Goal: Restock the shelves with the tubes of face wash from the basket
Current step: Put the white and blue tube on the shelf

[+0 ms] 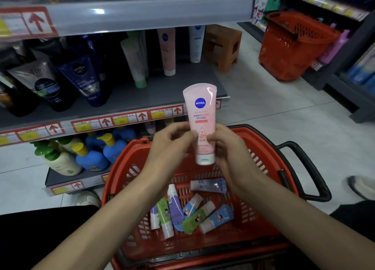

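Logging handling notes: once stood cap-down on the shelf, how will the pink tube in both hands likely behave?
The pink tube probably tips easily: it is tall on a narrow white cap. Its glossy skin looks somewhat slippery, and likely soft enough to dent under the fingers.
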Action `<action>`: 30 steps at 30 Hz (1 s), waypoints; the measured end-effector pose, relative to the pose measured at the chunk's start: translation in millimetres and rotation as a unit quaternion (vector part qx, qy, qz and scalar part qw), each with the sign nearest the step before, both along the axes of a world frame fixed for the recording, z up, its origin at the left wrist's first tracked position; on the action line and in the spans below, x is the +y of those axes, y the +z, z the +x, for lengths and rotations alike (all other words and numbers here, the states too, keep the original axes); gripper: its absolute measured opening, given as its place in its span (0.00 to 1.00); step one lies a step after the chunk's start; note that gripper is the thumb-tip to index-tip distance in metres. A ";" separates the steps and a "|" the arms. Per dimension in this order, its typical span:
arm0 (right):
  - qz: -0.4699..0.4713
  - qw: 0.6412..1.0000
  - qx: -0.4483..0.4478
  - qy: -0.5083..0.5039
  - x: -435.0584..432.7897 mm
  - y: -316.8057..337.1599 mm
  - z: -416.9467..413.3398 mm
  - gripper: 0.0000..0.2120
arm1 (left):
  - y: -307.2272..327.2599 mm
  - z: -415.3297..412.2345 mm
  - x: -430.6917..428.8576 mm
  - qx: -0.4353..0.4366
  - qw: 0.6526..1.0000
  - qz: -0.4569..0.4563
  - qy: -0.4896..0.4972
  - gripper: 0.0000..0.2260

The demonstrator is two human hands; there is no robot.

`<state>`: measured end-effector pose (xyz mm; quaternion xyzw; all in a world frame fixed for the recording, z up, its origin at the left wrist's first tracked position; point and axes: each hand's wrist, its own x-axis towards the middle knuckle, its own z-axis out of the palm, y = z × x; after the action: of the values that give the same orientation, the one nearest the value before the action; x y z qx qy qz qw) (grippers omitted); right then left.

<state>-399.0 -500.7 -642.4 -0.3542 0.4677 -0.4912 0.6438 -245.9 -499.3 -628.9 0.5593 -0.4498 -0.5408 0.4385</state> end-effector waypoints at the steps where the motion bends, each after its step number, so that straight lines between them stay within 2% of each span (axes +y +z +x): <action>1: -0.018 1.000 0.023 -0.003 0.1 1.5 4.7 0.15 | 0.1 -0.2 -0.3 0.006 1.000 -0.005 0.006 0.11; 11: -0.131 0.975 0.174 -0.052 -7.0 -2.0 34.9 0.25 | 4.7 10.4 -8.8 0.027 0.998 -0.013 0.051 0.16; 16: -0.177 0.964 0.194 -0.045 -18.2 -0.2 41.6 0.19 | 2.5 16.3 -21.6 -0.025 0.997 -0.051 0.051 0.15; 22: -0.213 0.950 0.224 -0.037 -69.3 3.4 40.9 0.18 | 1.3 20.5 -62.1 -0.045 0.991 -0.113 0.063 0.15; 26: -0.231 0.945 0.231 -0.024 -109.1 10.9 49.0 0.19 | -1.1 25.3 -97.7 -0.044 0.981 -0.145 0.123 0.12; 30: -0.229 0.947 0.226 0.000 -150.6 15.3 53.5 0.18 | -2.2 22.7 -134.7 -0.057 0.973 -0.161 0.157 0.13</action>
<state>-345.4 -651.3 -627.1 -0.5939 0.4758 -0.4921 0.4228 -223.2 -634.0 -631.2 0.5746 -0.4616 -0.3527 0.5764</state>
